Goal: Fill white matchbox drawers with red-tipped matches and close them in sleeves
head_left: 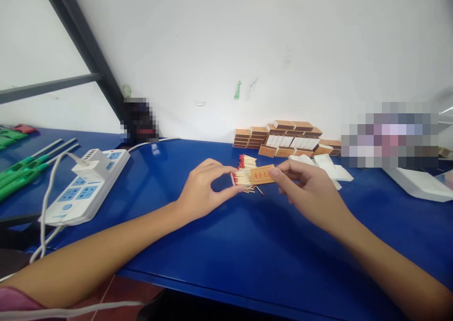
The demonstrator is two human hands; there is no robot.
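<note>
Between my hands, above the blue table, is a matchbox. Its white inner tray (242, 178), full of red-tipped matches, sticks out to the left of the orange printed sleeve (260, 175). My left hand (205, 189) pinches the tray's left end between thumb and fingers. With thumb and fingers closed, my right hand (307, 186) grips the right end of the sleeve. Just behind the box lies a pile of loose matches (247, 161) with red heads. A few more matches (260, 190) are scattered on the table below it.
Stacked matchboxes (293, 134) stand against the white wall. White paper pieces (329, 167) lie beyond my right hand. On the left are a power strip (88, 189) with a white cable and green-handled tools (26, 170). The blue table's (226, 259) front edge runs below my arms.
</note>
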